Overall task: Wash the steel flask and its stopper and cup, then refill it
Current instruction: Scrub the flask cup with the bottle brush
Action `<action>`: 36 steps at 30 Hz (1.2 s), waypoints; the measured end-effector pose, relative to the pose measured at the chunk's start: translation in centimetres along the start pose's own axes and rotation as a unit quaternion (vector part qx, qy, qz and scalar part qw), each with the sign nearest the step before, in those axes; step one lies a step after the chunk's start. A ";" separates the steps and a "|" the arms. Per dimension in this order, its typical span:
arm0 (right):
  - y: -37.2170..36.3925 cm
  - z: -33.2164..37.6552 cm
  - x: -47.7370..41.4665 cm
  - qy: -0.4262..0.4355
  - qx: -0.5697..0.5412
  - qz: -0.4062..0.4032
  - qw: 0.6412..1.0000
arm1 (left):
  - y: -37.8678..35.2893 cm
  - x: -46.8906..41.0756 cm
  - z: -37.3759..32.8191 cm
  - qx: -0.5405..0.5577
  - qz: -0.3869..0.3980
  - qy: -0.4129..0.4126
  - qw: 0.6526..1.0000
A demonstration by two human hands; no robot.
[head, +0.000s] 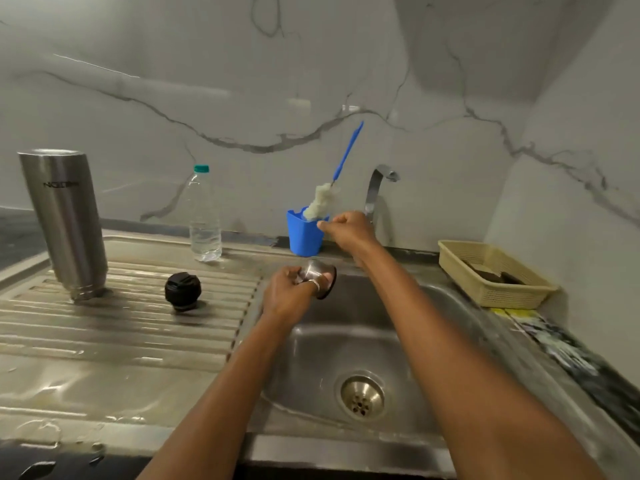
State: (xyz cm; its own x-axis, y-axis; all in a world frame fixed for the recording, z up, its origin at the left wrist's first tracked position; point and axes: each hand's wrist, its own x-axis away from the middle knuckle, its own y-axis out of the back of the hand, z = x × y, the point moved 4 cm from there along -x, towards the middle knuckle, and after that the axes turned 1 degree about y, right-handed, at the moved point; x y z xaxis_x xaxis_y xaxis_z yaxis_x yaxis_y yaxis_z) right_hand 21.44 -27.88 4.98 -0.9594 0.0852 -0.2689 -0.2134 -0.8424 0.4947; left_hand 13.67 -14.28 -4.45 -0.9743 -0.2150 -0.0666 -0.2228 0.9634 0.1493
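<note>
The steel flask (65, 220) stands upside down on the wet drainboard (121, 327) at the left. Its black stopper (183, 291) sits on the ribs to the right of it. My left hand (289, 294) grips the small steel cup (320, 277) over the left edge of the sink basin (346, 358), its mouth turned to the right. My right hand (346, 230) is curled beside the rim of the blue holder (304, 237); whether it touches or holds anything I cannot tell. A blue-handled bottle brush (323, 200) stands in that holder.
A clear plastic water bottle (205, 220) with a green cap stands at the back of the drainboard. The steel tap (375, 192) rises behind my right hand. A beige plastic basket (491, 271) sits right of the sink. Marble wall behind.
</note>
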 end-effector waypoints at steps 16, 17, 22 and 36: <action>-1.2 2.5 -9.2 0.015 -0.042 -0.102 0.994 | -0.9 -1.4 0.8 0.211 0.031 0.056 0.975; -0.8 2.6 -9.3 0.019 -0.043 -0.113 0.992 | -0.9 -1.3 0.7 0.218 0.030 0.058 0.974; 1.3 3.8 -9.1 0.049 -0.047 -0.153 0.986 | -1.0 -1.4 0.7 0.232 0.036 0.056 0.970; 3.3 6.0 -7.8 0.073 -0.021 -0.185 0.980 | -0.9 -1.9 1.0 0.232 0.036 0.062 0.970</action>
State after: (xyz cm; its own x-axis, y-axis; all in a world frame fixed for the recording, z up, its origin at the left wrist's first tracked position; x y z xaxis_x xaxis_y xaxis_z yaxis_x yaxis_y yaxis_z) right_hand 27.14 -28.19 13.68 -0.7805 0.3151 -0.5399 -0.5314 -0.7893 0.3076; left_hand 15.75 -14.59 -5.45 -0.9897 -0.1335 0.0508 -0.1427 0.9388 -0.3136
